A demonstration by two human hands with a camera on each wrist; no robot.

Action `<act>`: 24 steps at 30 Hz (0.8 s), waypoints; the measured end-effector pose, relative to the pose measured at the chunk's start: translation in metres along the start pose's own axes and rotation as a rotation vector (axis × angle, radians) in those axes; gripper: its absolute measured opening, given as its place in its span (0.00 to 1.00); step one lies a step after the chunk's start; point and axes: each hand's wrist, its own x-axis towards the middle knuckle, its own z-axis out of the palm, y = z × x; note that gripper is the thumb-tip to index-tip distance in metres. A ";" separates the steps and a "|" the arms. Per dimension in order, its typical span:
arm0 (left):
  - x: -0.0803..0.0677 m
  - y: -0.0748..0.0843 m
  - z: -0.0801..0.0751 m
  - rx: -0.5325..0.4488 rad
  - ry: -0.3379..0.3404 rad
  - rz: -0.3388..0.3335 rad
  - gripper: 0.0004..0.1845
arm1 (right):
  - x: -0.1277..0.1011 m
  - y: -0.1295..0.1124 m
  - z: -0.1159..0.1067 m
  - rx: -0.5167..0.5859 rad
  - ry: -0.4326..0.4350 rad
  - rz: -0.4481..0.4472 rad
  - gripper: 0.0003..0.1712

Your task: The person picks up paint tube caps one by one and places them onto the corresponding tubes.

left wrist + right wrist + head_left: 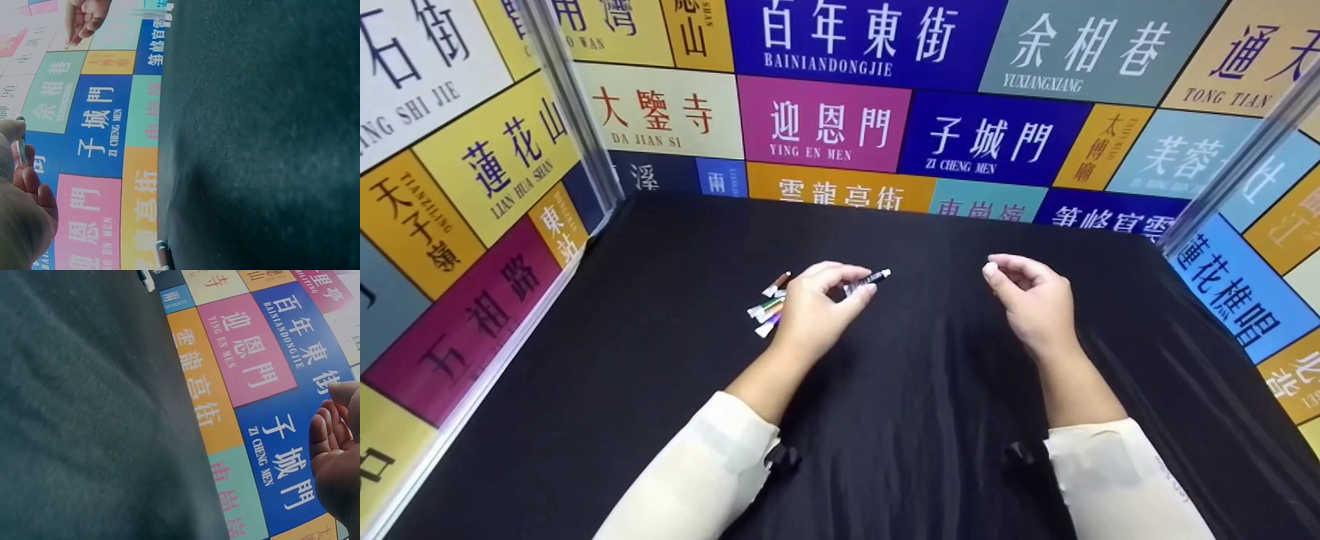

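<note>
My left hand (pixel 819 304) is over the middle of the black cloth and pinches a small paint tube (pixel 879 278) between thumb and fingers. The tube has a black label with pale lettering, and its white end points right. In the left wrist view, the same tube (pixel 22 147) shows as a thin sliver between the fingertips. To the right, my right hand (pixel 1033 300) is raised with loosely curled fingers, thumb tip close to the index finger; nothing shows between them. Beside the left hand lie several more tubes, including a brown one (pixel 777 283), a green one (pixel 769 307) and a purple one (pixel 769 324), partly hidden by it.
A black cloth (pixel 930 420) with soft folds covers the table. Panels with coloured street-name signs (pixel 825 124) stand at the back and sides, joined by clear corner posts (pixel 577 112). A brown-banded tube (pixel 163 256) shows at the lower edge of the left wrist view.
</note>
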 end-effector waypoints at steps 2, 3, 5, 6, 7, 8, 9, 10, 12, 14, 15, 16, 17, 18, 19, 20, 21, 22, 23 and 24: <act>0.001 0.001 0.001 -0.006 0.004 -0.002 0.10 | 0.001 -0.002 0.003 0.026 0.003 -0.003 0.16; 0.001 0.002 0.002 -0.010 0.006 -0.003 0.10 | 0.002 -0.003 0.004 0.041 0.003 -0.008 0.16; 0.001 0.003 0.003 -0.016 0.008 -0.003 0.10 | 0.002 -0.005 0.008 0.074 0.000 -0.021 0.16; 0.001 0.004 0.004 -0.019 0.007 -0.004 0.10 | 0.002 -0.005 0.009 0.093 -0.001 -0.027 0.16; 0.001 0.005 0.005 -0.019 0.007 -0.004 0.10 | 0.002 -0.006 0.011 0.107 -0.004 -0.036 0.16; 0.001 0.005 0.005 -0.019 0.007 -0.004 0.11 | 0.002 -0.007 0.012 0.117 -0.007 -0.044 0.16; 0.001 0.005 0.006 -0.019 0.008 -0.005 0.11 | 0.001 -0.008 0.014 0.123 -0.011 -0.052 0.16; 0.001 0.006 0.007 -0.020 0.007 -0.005 0.11 | 0.001 -0.008 0.015 0.130 -0.013 -0.058 0.16; 0.000 0.006 0.007 -0.019 0.004 -0.008 0.11 | 0.000 -0.011 0.017 0.140 -0.017 -0.068 0.16; 0.000 0.007 0.008 -0.017 0.001 -0.013 0.11 | -0.002 -0.014 0.018 0.153 -0.020 -0.072 0.17; 0.000 0.008 0.008 -0.018 0.001 -0.014 0.11 | -0.003 -0.015 0.018 0.163 -0.020 -0.070 0.17; 0.000 0.009 0.009 -0.020 0.001 -0.012 0.11 | -0.004 -0.017 0.019 0.173 -0.020 -0.066 0.17; 0.000 0.009 0.009 -0.022 0.002 -0.010 0.11 | -0.004 -0.018 0.018 0.187 -0.019 -0.067 0.17; 0.000 0.010 0.010 -0.026 0.003 -0.008 0.10 | -0.005 -0.020 0.018 0.196 -0.017 -0.066 0.17; 0.000 0.011 0.010 -0.030 0.005 -0.004 0.11 | -0.006 -0.021 0.018 0.205 -0.013 -0.067 0.17; 0.001 0.011 0.011 -0.035 0.008 0.000 0.11 | -0.006 -0.023 0.018 0.210 -0.010 -0.071 0.16; 0.001 0.012 0.011 -0.039 0.010 0.004 0.11 | -0.007 -0.024 0.018 0.213 -0.008 -0.075 0.16; 0.000 0.012 0.012 -0.044 0.012 0.007 0.11 | -0.008 -0.025 0.018 0.215 -0.007 -0.083 0.16; 0.000 0.013 0.012 -0.048 0.013 0.007 0.11 | -0.008 -0.025 0.018 0.220 -0.007 -0.092 0.15; -0.001 0.012 0.013 -0.048 0.014 0.005 0.11 | -0.009 -0.026 0.018 0.222 -0.009 -0.097 0.14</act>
